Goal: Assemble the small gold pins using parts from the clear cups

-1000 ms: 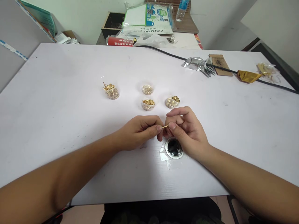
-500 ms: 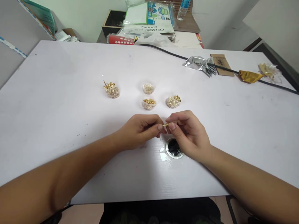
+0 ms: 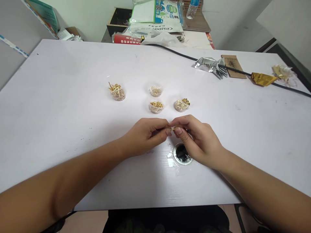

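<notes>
Bridging left hand (image 3: pixel 145 136) and right hand (image 3: pixel 198 140), pin (image 3: pixel 172 129) lies side to side over the bench (image 3: pixel 73 97), long axis running fingers to fingers, both sets pinched narrow on it, neither hand clearly nearer

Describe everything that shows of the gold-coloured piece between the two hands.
The gold-coloured piece is small, thin and metallic-looking. Only a short stretch shows, bridging the gap between the left hand and the right hand, whose fingers touch it and hide its ends. It lies roughly level across the view, held above the white table. Whether it is one part or two joined cannot be told.
</notes>
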The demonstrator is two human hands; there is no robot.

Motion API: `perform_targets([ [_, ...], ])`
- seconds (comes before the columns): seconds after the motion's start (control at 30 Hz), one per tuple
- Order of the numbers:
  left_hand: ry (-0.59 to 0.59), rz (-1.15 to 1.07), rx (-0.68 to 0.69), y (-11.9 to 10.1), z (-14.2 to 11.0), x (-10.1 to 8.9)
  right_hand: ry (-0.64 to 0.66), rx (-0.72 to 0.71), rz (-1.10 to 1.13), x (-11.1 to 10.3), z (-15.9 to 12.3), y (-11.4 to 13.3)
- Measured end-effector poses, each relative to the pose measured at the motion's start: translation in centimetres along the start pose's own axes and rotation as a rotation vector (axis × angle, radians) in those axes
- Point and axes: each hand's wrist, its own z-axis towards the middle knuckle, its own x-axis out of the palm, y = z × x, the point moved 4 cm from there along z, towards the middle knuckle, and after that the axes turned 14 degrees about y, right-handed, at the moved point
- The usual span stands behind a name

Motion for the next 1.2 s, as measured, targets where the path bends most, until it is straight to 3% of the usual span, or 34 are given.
perform_targets([
  [0.7,-0.041,0.078,0.067,-0.2,0.0,0.3,-0.003,0.018,0.097,0.5,-0.2,-0.7],
  [1.03,-0.072,0.142,0.054,-0.1,-0.1,0.5,-0.045,-0.018,-0.048,0.6,0.2,-0.1],
  [1.2,-0.081,0.156,0.035,0.1,0.1,0.5,-0.049,0.032,-0.034,1.0,0.0,-0.5],
])
